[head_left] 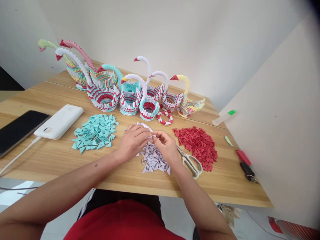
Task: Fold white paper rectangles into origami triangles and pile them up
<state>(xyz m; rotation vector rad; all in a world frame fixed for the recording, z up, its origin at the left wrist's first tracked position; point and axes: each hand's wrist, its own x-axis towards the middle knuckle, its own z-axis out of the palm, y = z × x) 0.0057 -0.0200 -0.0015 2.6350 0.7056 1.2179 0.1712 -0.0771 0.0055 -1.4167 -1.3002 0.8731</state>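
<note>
My left hand (pixel 133 140) is closed over a curved white chain of folded paper pieces (pixel 145 126), whose arc shows just beyond the fingers. Fingertips of my right hand (pixel 165 145) pinch a small white folded paper piece (pixel 150 137) against the chain's near end; the fingers partly hide this spot. Under and between the hands lies a pile of pale lilac-white folded paper triangles (pixel 155 160). Scissors (pixel 191 163) with light handles rest beside my right wrist.
Turquoise paper triangles (pixel 96 131) are heaped on the left, red paper triangles (pixel 197 145) on the right. Several paper swans (pixel 103 98) stand behind, near a red-white paper ring (pixel 165 118). A power bank (pixel 60 121), phone (pixel 21 130), glue tube (pixel 223 117) and key fob (pixel 247 171) lie around.
</note>
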